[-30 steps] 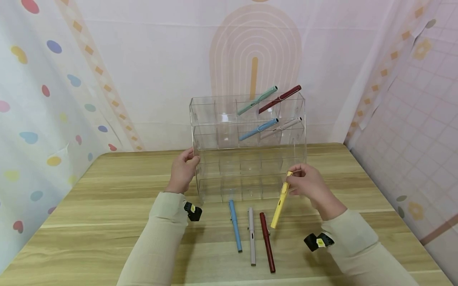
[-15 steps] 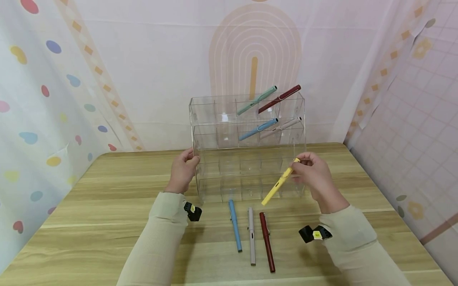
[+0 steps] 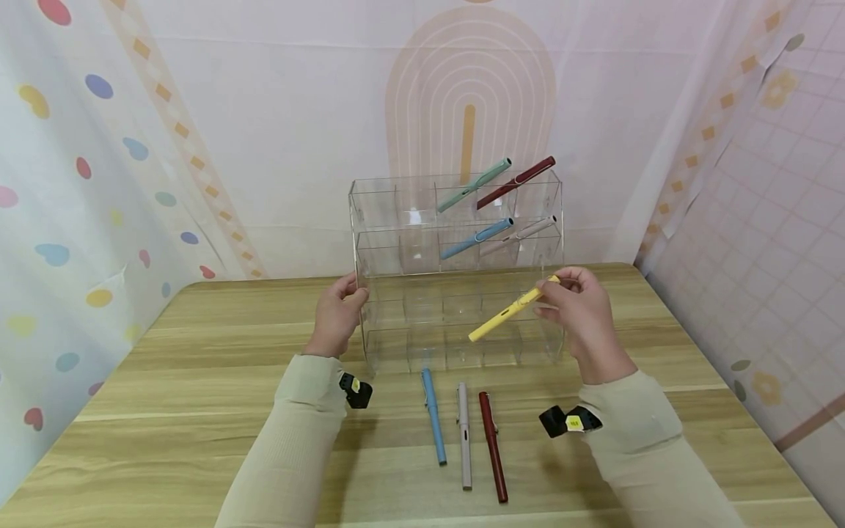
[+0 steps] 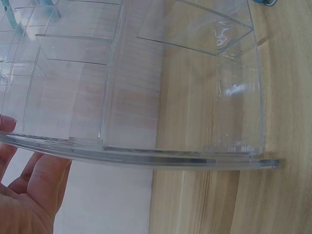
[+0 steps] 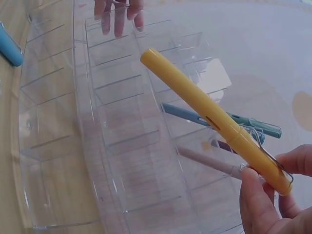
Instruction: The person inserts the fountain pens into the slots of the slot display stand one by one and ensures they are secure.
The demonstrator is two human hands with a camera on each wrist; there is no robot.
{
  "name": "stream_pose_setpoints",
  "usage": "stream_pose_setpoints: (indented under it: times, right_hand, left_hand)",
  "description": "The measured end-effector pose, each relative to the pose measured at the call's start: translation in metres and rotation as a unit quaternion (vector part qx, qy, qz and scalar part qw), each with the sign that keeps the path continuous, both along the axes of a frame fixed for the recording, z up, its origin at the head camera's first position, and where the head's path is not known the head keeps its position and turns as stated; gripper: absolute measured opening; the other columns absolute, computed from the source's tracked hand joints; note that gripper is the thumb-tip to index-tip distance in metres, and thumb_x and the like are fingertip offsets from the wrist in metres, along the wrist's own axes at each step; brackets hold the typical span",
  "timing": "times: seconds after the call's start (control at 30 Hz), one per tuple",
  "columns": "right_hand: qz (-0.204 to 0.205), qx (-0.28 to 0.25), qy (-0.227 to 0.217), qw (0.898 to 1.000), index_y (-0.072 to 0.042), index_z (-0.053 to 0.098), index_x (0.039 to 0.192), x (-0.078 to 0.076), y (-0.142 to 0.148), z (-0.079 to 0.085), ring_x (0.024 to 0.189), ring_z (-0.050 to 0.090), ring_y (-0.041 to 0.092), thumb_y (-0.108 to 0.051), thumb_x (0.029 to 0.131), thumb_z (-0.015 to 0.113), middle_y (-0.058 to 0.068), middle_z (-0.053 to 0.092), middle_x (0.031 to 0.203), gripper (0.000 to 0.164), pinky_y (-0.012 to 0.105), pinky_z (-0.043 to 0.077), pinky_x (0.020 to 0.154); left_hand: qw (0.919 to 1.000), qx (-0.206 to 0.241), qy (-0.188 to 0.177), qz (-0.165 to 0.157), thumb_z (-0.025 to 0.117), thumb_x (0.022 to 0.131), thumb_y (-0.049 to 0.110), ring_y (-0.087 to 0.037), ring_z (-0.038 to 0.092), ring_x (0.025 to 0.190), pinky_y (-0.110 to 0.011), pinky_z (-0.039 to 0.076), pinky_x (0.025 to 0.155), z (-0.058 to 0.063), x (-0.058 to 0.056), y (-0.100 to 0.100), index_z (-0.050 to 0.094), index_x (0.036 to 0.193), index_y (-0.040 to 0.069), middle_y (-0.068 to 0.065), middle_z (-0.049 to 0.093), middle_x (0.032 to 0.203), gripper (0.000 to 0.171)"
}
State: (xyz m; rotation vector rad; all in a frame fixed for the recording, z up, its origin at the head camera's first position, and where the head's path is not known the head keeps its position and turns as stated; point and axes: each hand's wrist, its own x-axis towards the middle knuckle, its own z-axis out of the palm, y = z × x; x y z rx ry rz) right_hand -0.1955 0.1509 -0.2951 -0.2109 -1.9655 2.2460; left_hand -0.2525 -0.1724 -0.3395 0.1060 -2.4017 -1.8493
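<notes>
A yellow capped pen [image 3: 505, 313] with a wire clip is pinched at its cap end by my right hand [image 3: 581, 312]. It slants down to the left, overlapping the lower tiers of the clear pen rack [image 3: 425, 282] in the head view. My left hand [image 3: 337, 315] holds the rack's left side panel, with the thumb tip [image 4: 7, 123] over the panel's edge and the fingers outside it. In the rack's right half lean a mint pen [image 3: 475, 185], a dark red pen [image 3: 517, 182], a light blue pen [image 3: 478, 239] and a pale grey pen [image 3: 521, 235].
On the wooden table [image 3: 198, 389], in front of the rack, lie a blue pen [image 3: 433, 418], a grey pen [image 3: 465, 436] and a dark red pen [image 3: 493, 447]. A patterned curtain [image 3: 297, 132] hangs behind the table.
My right hand has lifted the yellow pen up and away from me toward the rack, and the pen has tilted flatter. The left hand and rack have stayed still.
</notes>
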Motion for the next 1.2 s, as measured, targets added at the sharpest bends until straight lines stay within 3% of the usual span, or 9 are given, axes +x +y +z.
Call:
stream_pose_setpoints:
  times: [0.4, 0.73, 0.97, 1.2]
  right_hand:
    - [-0.049, -0.056, 0.038, 0.997, -0.011, 0.045, 0.099, -0.010, -0.013, 0.003, 0.073, 0.063, 0.006, -0.002, 0.092, 0.060, 0.004, 0.042, 0.094, 0.020, 0.019, 0.054, 0.066]
    - [-0.114, -0.089, 0.103, 0.984, -0.012, 0.046, 0.095, -0.023, -0.027, -0.003, 0.069, 0.061, 0.007, 0.003, 0.090, 0.061, 0.002, 0.044, 0.090, 0.022, 0.020, 0.054, 0.063]
    - [-0.125, -0.108, 0.130, 0.978, -0.010, 0.045, 0.093, -0.029, -0.038, -0.012, 0.068, 0.055, 0.006, 0.008, 0.087, 0.061, 0.003, 0.045, 0.089, 0.025, 0.018, 0.053, 0.061]
    - [-0.124, -0.100, 0.136, 0.978, -0.008, 0.046, 0.092, -0.032, -0.047, -0.019, 0.071, 0.056, 0.007, 0.009, 0.087, 0.060, 0.004, 0.046, 0.090, 0.023, 0.019, 0.053, 0.061]
  left_hand:
    - [1.0000, 0.005, -0.007, -0.003, 0.047, 0.099, 0.011, -0.029, 0.050, 0.114, -0.045, 0.047, 0.094, 0.001, 0.001, 0.000, 0.042, 0.146, 0.009, -0.021, 0.049, 0.133, 0.047]
    - [1.0000, 0.001, -0.008, -0.002, 0.047, 0.100, 0.011, -0.025, 0.050, 0.109, -0.042, 0.048, 0.091, 0.003, 0.002, 0.001, 0.042, 0.146, 0.009, -0.020, 0.049, 0.130, 0.047]
    - [1.0000, 0.001, -0.006, -0.002, 0.047, 0.099, 0.011, -0.026, 0.050, 0.110, -0.041, 0.048, 0.090, 0.004, 0.003, 0.001, 0.042, 0.146, 0.009, -0.021, 0.049, 0.131, 0.048]
    - [1.0000, 0.003, -0.002, -0.006, 0.047, 0.099, 0.012, -0.031, 0.050, 0.114, -0.046, 0.047, 0.092, 0.004, 0.003, 0.001, 0.042, 0.146, 0.009, -0.020, 0.050, 0.131, 0.047]
